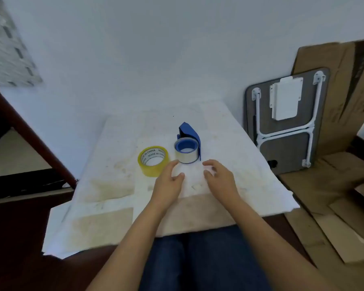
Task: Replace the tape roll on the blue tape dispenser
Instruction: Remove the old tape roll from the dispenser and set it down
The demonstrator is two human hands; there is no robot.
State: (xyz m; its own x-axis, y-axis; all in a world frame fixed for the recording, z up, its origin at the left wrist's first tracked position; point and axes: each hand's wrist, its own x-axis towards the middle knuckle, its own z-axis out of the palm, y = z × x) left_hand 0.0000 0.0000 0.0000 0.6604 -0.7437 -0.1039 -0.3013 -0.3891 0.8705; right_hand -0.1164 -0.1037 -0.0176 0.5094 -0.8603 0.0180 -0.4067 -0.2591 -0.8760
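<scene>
Head view shows, at the far left, a dark red-brown wooden frame beside the stained white table top. On that surface sits a yellow tape roll with a white printed core, lying flat. Just right of it lies the blue plastic tape dispenser, on its side, carrying a nearly spent silvery roll around its blue hub. My left hand hovers near both, fingers loosely spread, gripping nothing. My right hand hovers just near of the dispenser, likewise spread and empty. Far right, a folded grey lap table with white legs leans against flattened brown cardboard.
</scene>
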